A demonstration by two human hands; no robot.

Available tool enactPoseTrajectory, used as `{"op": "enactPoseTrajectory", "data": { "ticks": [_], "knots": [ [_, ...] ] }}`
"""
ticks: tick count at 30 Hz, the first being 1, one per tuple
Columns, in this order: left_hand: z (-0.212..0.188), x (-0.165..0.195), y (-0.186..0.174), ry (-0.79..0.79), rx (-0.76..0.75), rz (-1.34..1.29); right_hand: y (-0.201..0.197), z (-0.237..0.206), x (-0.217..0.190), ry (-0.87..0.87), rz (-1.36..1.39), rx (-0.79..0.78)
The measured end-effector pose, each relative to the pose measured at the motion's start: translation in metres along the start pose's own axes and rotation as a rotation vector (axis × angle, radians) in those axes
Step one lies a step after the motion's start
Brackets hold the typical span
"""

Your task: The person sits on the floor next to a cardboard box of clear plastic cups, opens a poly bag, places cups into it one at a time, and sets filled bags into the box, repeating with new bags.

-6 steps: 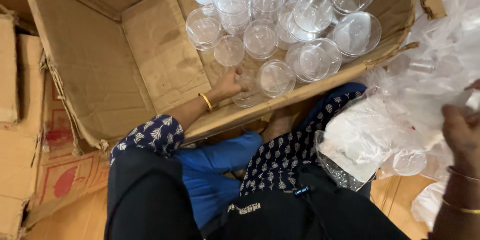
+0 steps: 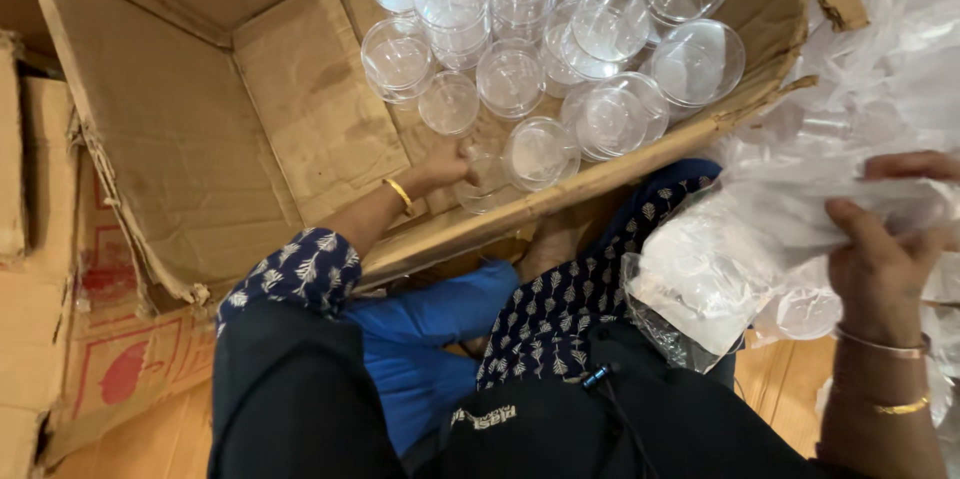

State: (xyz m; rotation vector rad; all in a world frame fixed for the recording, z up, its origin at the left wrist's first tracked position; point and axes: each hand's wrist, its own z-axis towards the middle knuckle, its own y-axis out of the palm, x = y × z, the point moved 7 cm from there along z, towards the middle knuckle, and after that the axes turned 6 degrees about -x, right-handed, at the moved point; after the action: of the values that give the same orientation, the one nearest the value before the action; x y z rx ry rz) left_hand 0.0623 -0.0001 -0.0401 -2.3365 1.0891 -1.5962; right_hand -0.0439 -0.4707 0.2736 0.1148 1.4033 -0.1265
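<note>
The left hand point(image 2: 445, 171) reaches down into a large open cardboard box point(image 2: 200, 139), its fingers closed over the rim of a clear plastic cup point(image 2: 482, 184) that lies on the box floor close to the near wall. The cup is transparent and round, so thin-walled that the brown cardboard shows straight through it, and only its rim and a few glints mark its outline. A gold bangle point(image 2: 400, 196) sits on that wrist, above a dark blue sleeve printed with small white leaves.

Just beside the held cup lies another clear cup point(image 2: 540, 152), mouth up, and behind it a crowd of the same clear cups point(image 2: 560, 29) fills the far right part of the box, some nested in short stacks, some lying loose (they overlap too much to count).

The right hand point(image 2: 880, 259) is outside the box, at the right edge of the view, with thumb and fingers pinched on a crumpled clear plastic bag point(image 2: 760, 229) that bulges over the person's lap. Through the bag's film a few more round cup shapes show faintly. Two bangles circle the right wrist.
</note>
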Motion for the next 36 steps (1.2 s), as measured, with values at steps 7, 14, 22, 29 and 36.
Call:
{"op": "enactPoseTrajectory", "data": {
  "ticks": [7,14,22,29,36],
  "knots": [
    [-0.018,0.017,-0.050,-0.238,-0.126,0.280,-0.017,-0.013,0.031,-0.011,0.298,-0.141],
    [-0.067,0.101,-0.092,-0.232,0.140,-0.287,-0.026,-0.026,0.023,0.024,0.419,-0.094],
    [-0.075,0.147,-0.062,-0.074,0.117,-0.626,-0.034,-0.032,-0.008,0.060,0.475,-0.127],
    [-0.070,0.161,-0.053,0.028,-0.004,-0.780,-0.031,-0.023,-0.034,0.057,0.417,-0.158],
    [-0.069,0.223,-0.013,0.212,-0.017,0.132,0.015,-0.009,-0.024,0.078,0.375,-0.199]
  ]
}}
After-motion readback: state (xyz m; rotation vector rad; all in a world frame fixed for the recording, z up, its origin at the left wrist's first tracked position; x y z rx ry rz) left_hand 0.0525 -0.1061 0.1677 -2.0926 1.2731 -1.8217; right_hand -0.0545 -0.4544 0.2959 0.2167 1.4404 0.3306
